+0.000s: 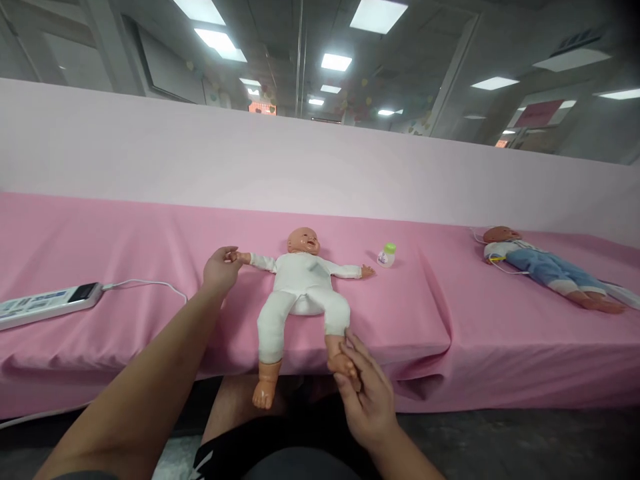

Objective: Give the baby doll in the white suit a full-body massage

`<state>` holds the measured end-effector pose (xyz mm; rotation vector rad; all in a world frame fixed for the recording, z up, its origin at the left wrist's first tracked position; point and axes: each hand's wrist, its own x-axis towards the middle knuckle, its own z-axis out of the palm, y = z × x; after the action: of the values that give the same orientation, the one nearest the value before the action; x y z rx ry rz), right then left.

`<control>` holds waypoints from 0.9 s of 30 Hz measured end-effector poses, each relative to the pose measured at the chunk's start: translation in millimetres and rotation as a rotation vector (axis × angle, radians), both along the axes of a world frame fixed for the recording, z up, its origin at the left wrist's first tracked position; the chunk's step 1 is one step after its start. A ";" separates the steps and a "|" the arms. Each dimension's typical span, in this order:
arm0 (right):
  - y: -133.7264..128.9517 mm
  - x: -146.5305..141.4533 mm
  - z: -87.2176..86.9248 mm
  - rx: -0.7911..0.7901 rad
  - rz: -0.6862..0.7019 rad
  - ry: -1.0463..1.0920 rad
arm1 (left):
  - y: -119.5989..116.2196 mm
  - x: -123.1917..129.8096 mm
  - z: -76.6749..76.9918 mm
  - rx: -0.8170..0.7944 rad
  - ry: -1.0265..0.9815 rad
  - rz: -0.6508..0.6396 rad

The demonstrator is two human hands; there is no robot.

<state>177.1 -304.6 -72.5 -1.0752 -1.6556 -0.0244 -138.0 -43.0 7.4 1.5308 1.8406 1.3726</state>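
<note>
A baby doll in a white outfit lies on its back on the pink-covered table, its lower legs hanging over the front edge. My left hand is closed around the doll's hand on the left side of the picture. At the doll's foot on the right, my right hand grips with fingers on one side and thumb underneath. The doll's other arm stretches out to the right, and its other foot dangles freely. Beyond that arm stands a small clear bottle with a green cap.
A second doll in blue trousers lies at the far right, with thin tubing near it. On the left is a white power strip with a white cable. The pink cloth hangs over the front edge. Behind rises a low white wall topped with glass.
</note>
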 end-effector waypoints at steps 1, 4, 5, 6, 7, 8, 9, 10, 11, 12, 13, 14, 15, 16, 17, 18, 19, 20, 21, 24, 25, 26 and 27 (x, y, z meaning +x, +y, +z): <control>6.3 0.8 8.4 0.000 0.009 0.023 | -2.0 8.2 7.0 0.043 -0.013 -0.014; 31.7 1.0 35.4 -0.012 0.048 0.048 | -5.4 40.5 29.9 0.167 0.063 -0.121; 41.8 0.3 43.8 -0.028 0.066 0.051 | -5.6 53.0 36.5 0.214 0.125 -0.169; 52.4 -0.9 51.4 -0.047 0.081 0.054 | -5.6 65.5 41.6 0.256 0.201 -0.217; 63.0 -2.3 58.0 -0.066 0.089 0.058 | -5.3 77.6 44.7 0.282 0.278 -0.262; 73.5 -4.0 63.3 -0.084 0.090 0.063 | -4.9 88.8 45.6 0.294 0.360 -0.322; 83.7 -5.9 67.2 -0.100 0.084 0.069 | -4.3 98.5 44.3 0.293 0.441 -0.390; 93.4 -7.8 69.8 -0.114 0.075 0.078 | -3.5 106.5 41.0 0.284 0.510 -0.455; 102.5 -9.7 71.2 -0.127 0.065 0.090 | -2.6 112.4 36.1 0.275 0.570 -0.517; 110.9 -11.7 71.5 -0.139 0.058 0.103 | -1.5 116.4 30.2 0.269 0.613 -0.564; 118.6 -13.7 70.8 -0.152 0.059 0.115 | -0.4 118.6 24.0 0.269 0.637 -0.588; 125.4 -15.7 69.7 -0.168 0.066 0.126 | 0.6 119.3 18.3 0.272 0.648 -0.596; 131.4 -17.7 68.2 -0.185 0.078 0.137 | 1.4 118.9 13.5 0.274 0.652 -0.594; 136.3 -19.7 66.8 -0.205 0.093 0.149 | 1.6 117.8 10.0 0.275 0.652 -0.591; 140.1 -21.6 65.6 -0.223 0.110 0.161 | 1.4 116.4 7.9 0.271 0.647 -0.591; 142.6 -23.4 65.1 -0.240 0.127 0.177 | 0.7 114.9 7.0 0.263 0.634 -0.591; 143.5 -24.8 65.1 -0.253 0.144 0.195 | -0.5 113.5 7.2 0.251 0.614 -0.594; 142.7 -25.8 65.8 -0.264 0.162 0.214 | -1.7 112.0 7.9 0.236 0.585 -0.593; 140.0 -26.2 67.1 -0.270 0.181 0.232 | -2.5 110.2 8.8 0.218 0.545 -0.579; 119.4 -23.5 72.4 -0.266 0.226 0.260 | 1.0 100.5 9.0 0.185 0.342 -0.460; 108.8 -21.5 73.7 -0.258 0.230 0.259 | 5.1 95.4 7.7 0.188 0.246 -0.404; 97.0 -19.1 74.5 -0.249 0.228 0.255 | 10.8 89.3 5.7 0.186 0.147 -0.346; 84.3 -16.6 74.6 -0.239 0.225 0.246 | 17.6 82.7 3.2 0.177 0.042 -0.283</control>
<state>160.5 -220.4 2.1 -1.0164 -1.5705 0.4461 -55.3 -25.4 10.6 1.8400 1.4860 1.4049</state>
